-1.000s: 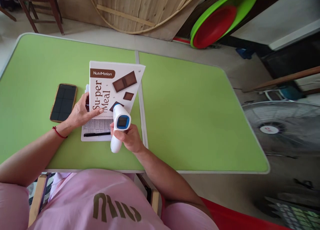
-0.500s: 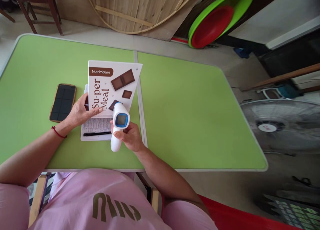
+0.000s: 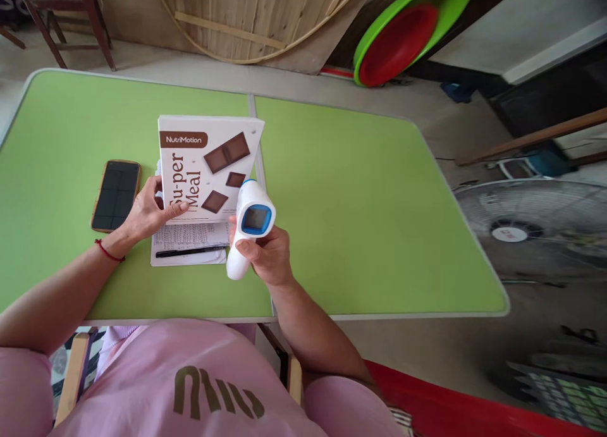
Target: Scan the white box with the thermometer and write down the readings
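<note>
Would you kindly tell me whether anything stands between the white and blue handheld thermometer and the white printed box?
Nothing visible does: in the right hand, the thermometer visually overlaps the lower right edge of the box in the left hand; contact is unclear.

Single view from the wearer's head, close above, forward and down over pink shirt point(image 3: 190, 361) and green table point(image 3: 351, 215).

Under soft, even light, a green-topped table point(image 3: 370, 215) stands on a pale floor point(image 3: 137, 61), with a dark wooden chair point(image 3: 57, 2), a round wooden panel point(image 3: 260, 13) and a green basin point(image 3: 450, 7) holding a red basin point(image 3: 403, 45) beyond it, a grey wall point(image 3: 478, 38) farther right, and a fan point(image 3: 509, 233) near its right edge.
</note>
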A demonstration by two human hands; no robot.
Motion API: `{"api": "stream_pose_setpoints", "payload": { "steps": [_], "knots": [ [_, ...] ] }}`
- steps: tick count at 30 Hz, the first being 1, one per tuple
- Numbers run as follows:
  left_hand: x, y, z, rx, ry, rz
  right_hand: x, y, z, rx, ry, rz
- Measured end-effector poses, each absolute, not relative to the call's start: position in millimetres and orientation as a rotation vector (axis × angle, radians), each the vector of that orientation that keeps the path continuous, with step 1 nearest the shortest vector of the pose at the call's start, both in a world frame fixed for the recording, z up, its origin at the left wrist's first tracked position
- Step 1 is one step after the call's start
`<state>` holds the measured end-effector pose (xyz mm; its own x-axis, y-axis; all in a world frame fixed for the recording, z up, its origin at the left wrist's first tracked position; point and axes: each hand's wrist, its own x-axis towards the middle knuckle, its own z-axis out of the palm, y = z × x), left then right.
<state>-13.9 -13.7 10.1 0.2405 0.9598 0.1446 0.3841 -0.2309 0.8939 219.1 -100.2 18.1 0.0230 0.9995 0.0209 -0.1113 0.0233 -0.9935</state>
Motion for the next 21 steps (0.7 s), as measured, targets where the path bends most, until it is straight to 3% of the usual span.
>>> {"api": "stream_pose_setpoints", "payload": {
  "steps": [8, 13, 17, 21],
  "knots": [
    [-16.5, -8.8, 9.0, 1.696, 1.147, 1.192, 234.5, -98.8, 25.8, -1.134, -1.258, 1.048],
    [-20.2, -0.2, 6.3, 1.699, 1.067, 1.314, 256.3, -92.7, 29.0, -1.387, -1.601, 0.652],
    [-26.1, 5.6, -0.7, 1.76, 1.149, 1.283, 266.4, -82.3, 12.8, -1.732, -1.787, 0.319],
    [-29.8, 8.6, -7.4, 1.852, 1.184, 1.168, 268.8, -74.4, -1.9, -1.801, -2.004, 0.242]
  ]
}}
